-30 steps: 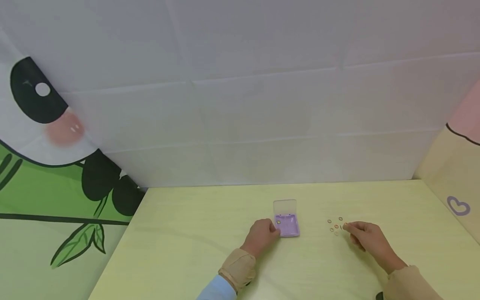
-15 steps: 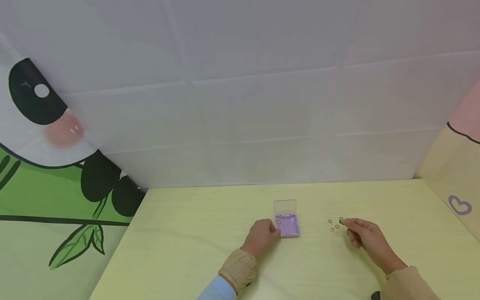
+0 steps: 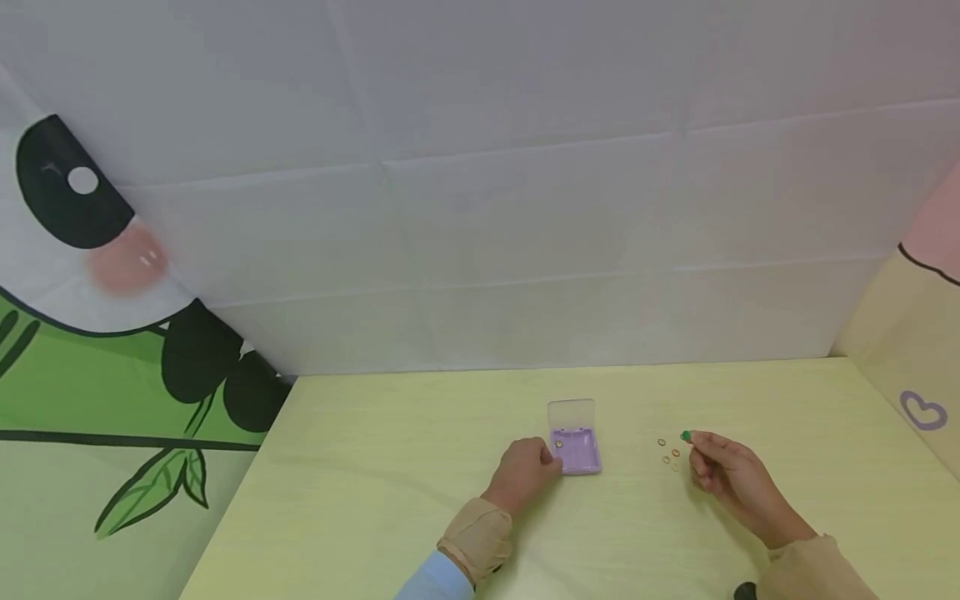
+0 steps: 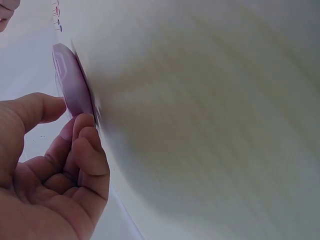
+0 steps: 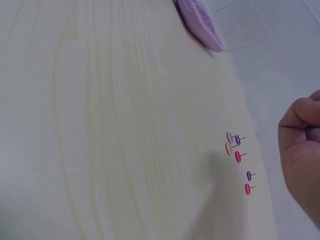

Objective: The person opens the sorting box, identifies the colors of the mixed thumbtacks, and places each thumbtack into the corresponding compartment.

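A small purple box (image 3: 581, 457) stands on the table with its clear lid (image 3: 572, 412) raised. One thumbtack (image 3: 558, 444) lies inside at the left. My left hand (image 3: 523, 475) holds the box's near left edge; in the left wrist view, thumb and fingers pinch the purple rim (image 4: 76, 87). To the right, my right hand (image 3: 738, 483) pinches a green thumbtack (image 3: 686, 436) between thumb and fingertip, just off the table. Several thumbtacks lie beside it; the right wrist view shows a pink thumbtack (image 5: 238, 156) and a purple thumbtack (image 5: 249, 176), points up.
The pale yellow table (image 3: 360, 467) reaches back to a white cloth wall (image 3: 465, 325). A printed cartoon panel (image 3: 112, 375) borders the left side, and a cream panel with a heart (image 3: 922, 412) the right.
My right hand has picked up the green thumbtack from the group and moved it slightly up and away. My left hand keeps its hold on the box.
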Action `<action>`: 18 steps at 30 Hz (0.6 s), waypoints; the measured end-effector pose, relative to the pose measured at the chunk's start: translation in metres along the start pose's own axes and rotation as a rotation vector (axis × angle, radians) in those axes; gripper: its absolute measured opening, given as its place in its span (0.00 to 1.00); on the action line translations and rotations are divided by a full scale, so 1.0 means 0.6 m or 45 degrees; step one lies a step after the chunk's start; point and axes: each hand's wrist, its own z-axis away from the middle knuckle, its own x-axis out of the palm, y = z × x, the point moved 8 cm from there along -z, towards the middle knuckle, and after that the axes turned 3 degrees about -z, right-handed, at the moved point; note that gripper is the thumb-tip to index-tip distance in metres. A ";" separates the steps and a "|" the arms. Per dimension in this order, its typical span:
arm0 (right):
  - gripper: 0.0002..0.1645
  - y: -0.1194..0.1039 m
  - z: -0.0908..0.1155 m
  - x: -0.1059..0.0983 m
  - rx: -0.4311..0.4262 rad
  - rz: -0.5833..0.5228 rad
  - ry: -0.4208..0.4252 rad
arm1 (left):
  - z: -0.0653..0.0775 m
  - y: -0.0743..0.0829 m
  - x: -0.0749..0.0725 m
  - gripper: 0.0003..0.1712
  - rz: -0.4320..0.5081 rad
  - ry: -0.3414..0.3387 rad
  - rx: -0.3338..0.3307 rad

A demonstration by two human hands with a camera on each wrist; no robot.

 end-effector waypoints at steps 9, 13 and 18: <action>0.28 0.002 -0.002 0.012 -0.065 -0.181 -0.223 | -0.002 0.003 -0.001 0.09 -0.009 0.000 0.011; 0.28 0.005 -0.007 0.014 -0.063 -0.158 -0.216 | -0.002 0.003 -0.001 0.10 -0.018 0.003 0.008; 0.26 0.013 -0.016 0.014 -0.033 -0.049 -0.093 | -0.004 0.002 0.003 0.10 -0.010 -0.007 0.005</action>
